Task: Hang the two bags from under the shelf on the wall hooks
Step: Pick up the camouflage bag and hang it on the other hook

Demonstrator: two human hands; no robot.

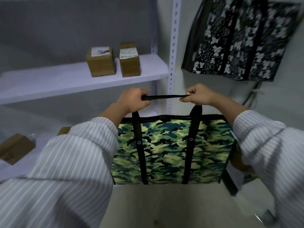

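Looks like this one's roughly halfway done. A black-and-white patterned bag [238, 38] is already up against the wall at the upper right, apparently hanging, though the hook itself is out of view above the frame, so that's a guess. The second one, a green camo bag [164, 150], is in the person's hands and not on any hook yet. It dangles in front of them, clear of the floor, just right of the shelf's upright post [174, 46] and below the hung bag. The left hand [131, 100] has its fingers curled tight around one end of the black handle strap [166, 97], and the right hand [199, 96] pinches the other end in a closed fist, so the strap runs taut between them. What's left, by the look of it, is lifting the strap up to a free hook, wherever that is. As for the room: a pale metal shelf [82, 76] on the left carries two small cardboard boxes [100, 62] side by side, with another box [16, 148] on the level below. The wall is plain and light, some cables [253, 94] run down it under the hung bag, and the floor [164, 206] is a light beige.
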